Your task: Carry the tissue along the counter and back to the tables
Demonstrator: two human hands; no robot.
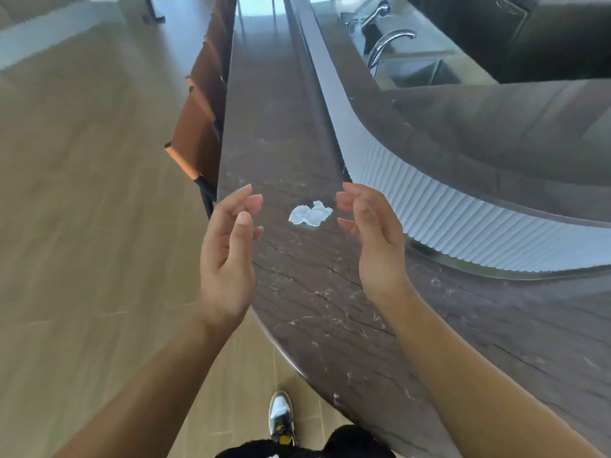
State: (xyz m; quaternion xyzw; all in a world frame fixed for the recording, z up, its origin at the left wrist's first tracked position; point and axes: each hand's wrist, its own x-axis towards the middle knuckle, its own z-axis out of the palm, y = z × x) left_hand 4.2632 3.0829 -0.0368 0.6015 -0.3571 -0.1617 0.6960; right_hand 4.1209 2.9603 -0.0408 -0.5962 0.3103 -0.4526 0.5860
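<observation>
A small crumpled white paper lies on a dark stone bar counter. My left hand hovers to the left of the paper, palm turned inward, fingers loosely curved and holding nothing. My right hand hovers to the right of the paper, palm facing the left hand, fingers relaxed and empty. Neither hand touches the paper. Both forearms reach in from the bottom of the view.
A ribbed white band curves along the counter's far side, with a lower counter beyond it. A steel sink with faucets sits at the upper right. Brown bar chairs line the counter's left edge. Wood floor spreads left; my shoe shows below.
</observation>
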